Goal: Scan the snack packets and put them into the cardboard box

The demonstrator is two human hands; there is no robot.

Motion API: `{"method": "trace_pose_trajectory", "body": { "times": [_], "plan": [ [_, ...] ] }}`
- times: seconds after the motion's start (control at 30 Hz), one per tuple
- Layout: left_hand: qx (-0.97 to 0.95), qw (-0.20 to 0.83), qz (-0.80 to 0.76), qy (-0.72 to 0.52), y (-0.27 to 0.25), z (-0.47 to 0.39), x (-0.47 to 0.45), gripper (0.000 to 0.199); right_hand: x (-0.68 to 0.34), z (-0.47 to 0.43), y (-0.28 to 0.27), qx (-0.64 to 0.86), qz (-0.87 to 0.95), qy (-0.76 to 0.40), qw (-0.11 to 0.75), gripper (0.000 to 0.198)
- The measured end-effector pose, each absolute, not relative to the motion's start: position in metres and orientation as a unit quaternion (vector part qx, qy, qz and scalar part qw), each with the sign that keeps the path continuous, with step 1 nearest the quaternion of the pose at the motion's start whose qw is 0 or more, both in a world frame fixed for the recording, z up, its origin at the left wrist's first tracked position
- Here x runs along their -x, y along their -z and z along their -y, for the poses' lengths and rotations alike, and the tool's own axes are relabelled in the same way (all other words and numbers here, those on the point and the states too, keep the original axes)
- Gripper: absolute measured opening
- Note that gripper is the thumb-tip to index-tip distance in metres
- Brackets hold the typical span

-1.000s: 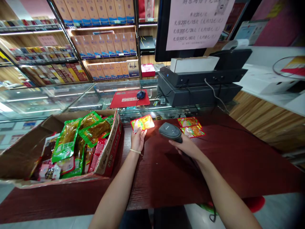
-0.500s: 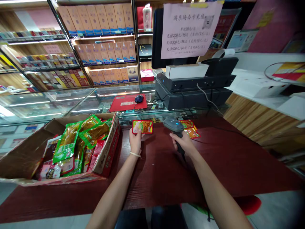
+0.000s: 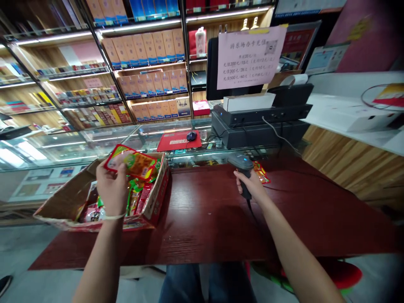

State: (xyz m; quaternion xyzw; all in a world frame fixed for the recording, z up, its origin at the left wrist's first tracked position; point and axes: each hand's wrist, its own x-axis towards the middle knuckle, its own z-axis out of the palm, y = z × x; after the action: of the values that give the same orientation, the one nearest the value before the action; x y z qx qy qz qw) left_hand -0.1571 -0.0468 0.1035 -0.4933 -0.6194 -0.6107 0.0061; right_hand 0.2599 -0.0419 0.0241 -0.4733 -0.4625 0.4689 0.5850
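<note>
Above the cardboard box (image 3: 158,201) on the left, my left hand (image 3: 114,187) grips a red-edged snack packet (image 3: 139,163) between thumb and fingers. Green and red snack packets (image 3: 143,198) lie inside the box, partly covered by the hand and the held packet. My right hand (image 3: 252,185) is wrapped round the handle of a black barcode scanner (image 3: 240,161), held over the dark red table with a small blue light showing on top. Just beyond the scanner lies another snack packet (image 3: 261,172), partly hidden by it.
Behind the dark red table (image 3: 195,223) runs a glass display counter (image 3: 151,135) with a red mouse pad (image 3: 170,141) and a mouse (image 3: 191,136). A cash register unit (image 3: 252,134) with a monitor stands at the back right. The scanner's cable hangs below its handle.
My left hand has carried the snack packet left, from the middle of the table to above the box. My right hand still holds the scanner. The head view has tilted up and turned left.
</note>
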Motion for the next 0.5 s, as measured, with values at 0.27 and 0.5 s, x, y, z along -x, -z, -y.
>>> {"method": "trace_pose_trajectory", "body": {
  "times": [0.27,0.5],
  "plan": [
    [0.616,0.091,0.650,0.435,-0.089,0.051,0.195,0.048,-0.274,0.071,-0.051,0.493,0.458,-0.434,0.599,0.040],
    [0.714,0.067,0.507,0.479,-0.117,0.062,0.075,0.030,-0.304,0.100,-0.054,0.534,0.418,-0.398,0.618,0.041]
  ]
}}
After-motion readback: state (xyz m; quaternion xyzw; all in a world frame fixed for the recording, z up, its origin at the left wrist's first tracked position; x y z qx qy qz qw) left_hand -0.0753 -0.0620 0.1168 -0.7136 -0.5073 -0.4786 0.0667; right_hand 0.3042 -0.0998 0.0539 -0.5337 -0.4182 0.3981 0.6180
